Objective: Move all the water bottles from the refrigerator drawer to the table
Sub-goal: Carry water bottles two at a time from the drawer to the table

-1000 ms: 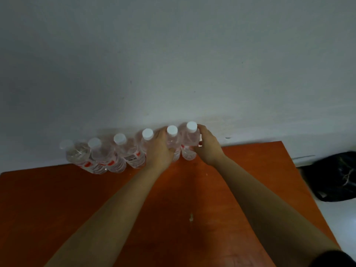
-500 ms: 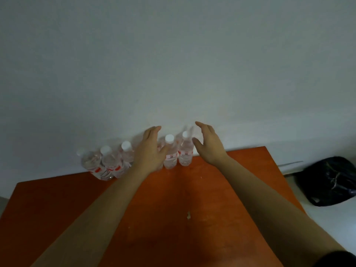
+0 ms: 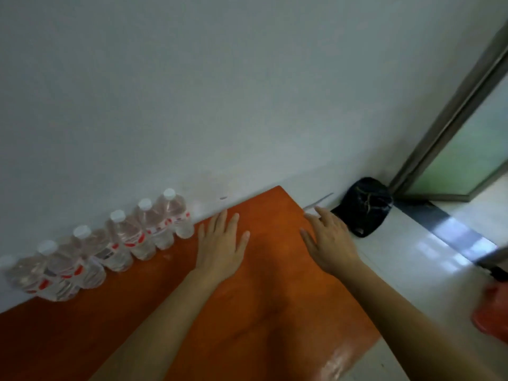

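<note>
Several clear water bottles [image 3: 121, 240] with white caps and red labels stand in a row along the back edge of the orange table [image 3: 247, 312], against the white wall. The rightmost bottle [image 3: 176, 213] stands just left of my left hand [image 3: 221, 243]. That hand hovers flat over the table, fingers spread, holding nothing. My right hand [image 3: 328, 237] is also empty and spread, over the table's right edge. The refrigerator drawer is out of view.
A black bag [image 3: 362, 206] lies on the white floor in the corner, right of the table. A glass door with a metal frame [image 3: 453, 127] stands at the far right. A blurred red object [image 3: 492, 309] sits at the right edge.
Both hands have let go of the two rightmost bottles and drawn back to the right. The view has swung right, so the bottle row now sits at the left.
</note>
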